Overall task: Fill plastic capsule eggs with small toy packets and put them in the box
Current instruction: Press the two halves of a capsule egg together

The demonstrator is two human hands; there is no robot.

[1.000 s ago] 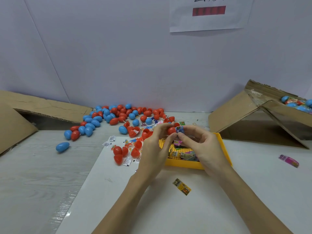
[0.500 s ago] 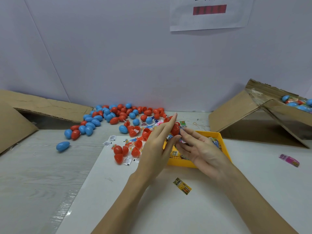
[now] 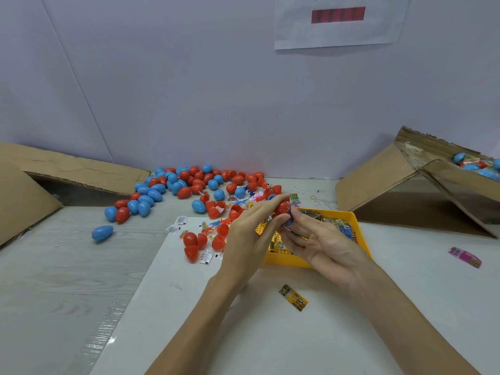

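A smooth red capsule egg (image 3: 282, 207) sits above the yellow tray (image 3: 361, 234), pinched between the left hand (image 3: 247, 239) and the fingertips of the right hand (image 3: 324, 246), with a small dark packet (image 3: 288, 218) pressed against its open end. A second ago both hands were curled tightly round it; now the left fingers stretch straight along it and the right palm lies open, turned up. Glossy red and blue eggs (image 3: 173, 188) stay heaped on the grey wood-grain table (image 3: 54, 280); filled ones lie in the corrugated cardboard box (image 3: 400, 185) at right.
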